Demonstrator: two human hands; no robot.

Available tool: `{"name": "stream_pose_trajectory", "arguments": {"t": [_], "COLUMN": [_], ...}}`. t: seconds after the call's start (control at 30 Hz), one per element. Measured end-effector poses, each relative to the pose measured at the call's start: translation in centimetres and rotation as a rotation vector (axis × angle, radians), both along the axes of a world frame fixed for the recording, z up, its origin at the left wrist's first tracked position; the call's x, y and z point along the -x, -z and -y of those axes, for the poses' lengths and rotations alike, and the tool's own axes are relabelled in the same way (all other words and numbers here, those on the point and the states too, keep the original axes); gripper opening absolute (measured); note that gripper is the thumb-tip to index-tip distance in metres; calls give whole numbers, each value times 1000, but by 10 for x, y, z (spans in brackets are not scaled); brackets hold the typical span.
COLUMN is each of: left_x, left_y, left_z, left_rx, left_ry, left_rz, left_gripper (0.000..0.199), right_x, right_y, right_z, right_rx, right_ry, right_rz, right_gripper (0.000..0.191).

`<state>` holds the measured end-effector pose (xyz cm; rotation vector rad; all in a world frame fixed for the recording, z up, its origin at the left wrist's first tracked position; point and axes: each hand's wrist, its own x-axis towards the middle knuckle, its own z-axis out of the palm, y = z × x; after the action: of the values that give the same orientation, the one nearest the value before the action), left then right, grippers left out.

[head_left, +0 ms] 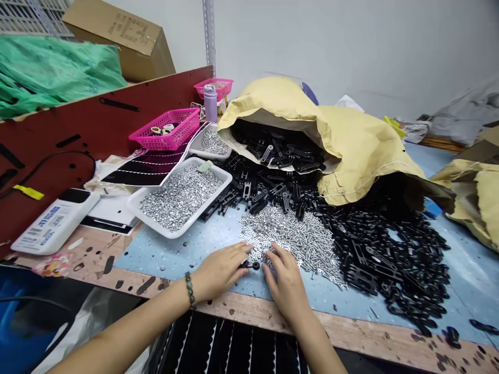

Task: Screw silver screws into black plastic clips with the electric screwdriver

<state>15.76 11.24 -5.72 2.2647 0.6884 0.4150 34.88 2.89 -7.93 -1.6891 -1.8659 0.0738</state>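
A small black plastic part (pixel 250 265) is pinched in the left hand's (pixel 220 270) fingertips near the tabletop's front edge (pixel 265 316). The right hand (pixel 286 287) is kept spread open against a heap of silver screws and washers (pixel 290 241). Black plastic brackets (pixel 390 259) are piled beyond, right of a white tray (pixel 170 234) of washers.
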Motion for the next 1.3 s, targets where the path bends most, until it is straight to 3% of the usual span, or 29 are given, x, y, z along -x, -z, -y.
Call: {"name": "stream_pose_trajectory", "arguments": {"t": [0.2,0.3,0.43,0.53,0.63,0.77,0.97,1.17,1.3], "left_x": [20,24,14,-2,-8,5,15,12,16], "left_y": [-16,-24,-26,-22,-22,-24,-18,-12,-9], "left_z": [-12,-13,-8,-10,-18,-21,-8,-6,-12], "left_rx": [53,126,412,467,363,224,94,-147,-168], "left_ry": [-349,-401,-275,-245,-303,-305,-53,140,193], "left_rz": [53,53,12,20,86,160,51,-131,-128], "left_gripper": [23,22,19,19,17,16,20,24,24], "right_x": [21,33,32,27,29,41,30,27,32], "right_y": [-10,-9,-8,-9,-9,-10,-6,0,2], "right_z": [-8,-12,-1,9,12,10,18,22,17], "right_rx": [18,28,66,56,35,48,-50,-31,-35], "right_ry": [-29,-56,-143,-113,-49,-47,18,-174,-147], "right_rz": [-3,9,-49,-112,-133,-69,-233,-125,-141], "right_gripper": [18,15,15,15,14,14,23,19,20]}}
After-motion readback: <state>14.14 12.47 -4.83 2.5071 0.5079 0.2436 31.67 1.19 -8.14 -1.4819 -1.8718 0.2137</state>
